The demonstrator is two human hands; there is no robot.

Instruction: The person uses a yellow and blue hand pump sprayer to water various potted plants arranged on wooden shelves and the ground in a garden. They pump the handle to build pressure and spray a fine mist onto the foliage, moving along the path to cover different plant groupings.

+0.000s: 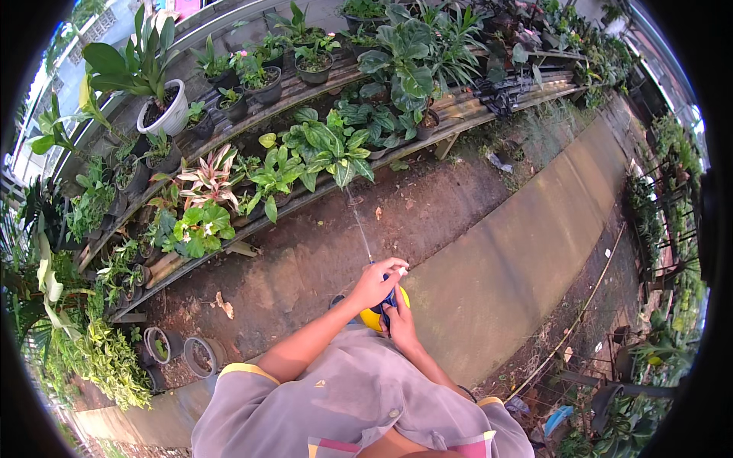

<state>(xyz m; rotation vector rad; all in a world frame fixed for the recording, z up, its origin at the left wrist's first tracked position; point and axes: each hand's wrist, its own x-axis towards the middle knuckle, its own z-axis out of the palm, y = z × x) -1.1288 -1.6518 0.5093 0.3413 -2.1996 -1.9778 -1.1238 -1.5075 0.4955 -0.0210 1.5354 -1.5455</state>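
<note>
Close in front of my body is a yellow and dark blue hand sprayer (370, 319), partly covered by my hands and forearms. My left hand (375, 283) is curled over its blue head, with the nozzle (371, 261) pointing away from me. Below it, my right hand (400, 322) grips the sprayer, a finger stretched upward along it. Something small and white shows by the left fingertips. A thin jet of water (359, 226) runs from the nozzle towards a potted plant with pale-veined green leaves (338, 143) on the lower shelf.
Tiered shelves of corrugated sheet (467, 111) carry several potted plants. A white pot (166, 114) stands upper left; two grey pots (205, 356) sit on the ground. A concrete path (492, 269) crosses to the right, beside a long yellowish hose or pole (572, 326) and more plants.
</note>
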